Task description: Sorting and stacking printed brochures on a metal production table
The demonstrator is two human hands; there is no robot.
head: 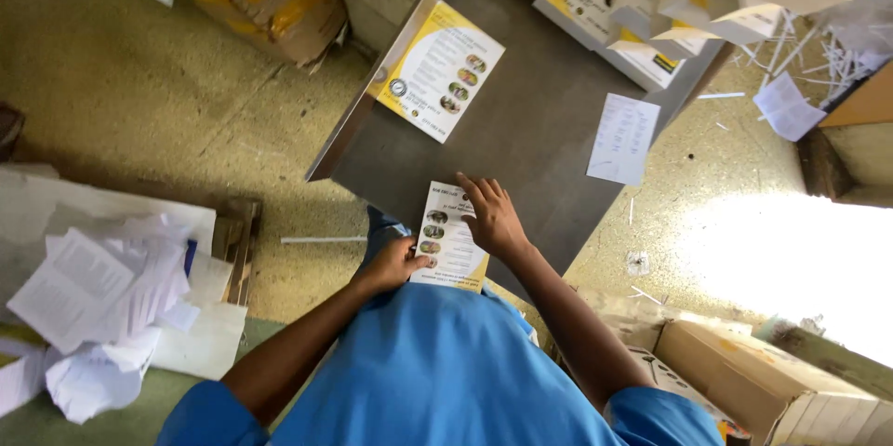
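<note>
Hands (pixel 391 263) (pixel 493 218) press folded leaflet (pixel 449 239) on table (pixel 530 130).

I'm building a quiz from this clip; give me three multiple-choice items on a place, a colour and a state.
1. Where does the folded white and yellow printed leaflet lie?
A. at the near edge of the grey metal table
B. on the floor
C. in a box

2. What colour is the person's shirt?
A. red
B. blue
C. white

3. How is the right hand?
A. clenched
B. lifted clear
C. flat, pressing the leaflet

Answers: 1 A, it rests on the table's edge; 2 B, blue fabric fills the foreground; 3 C, fingers lie spread on it while the left hand pinches its edge.
</note>
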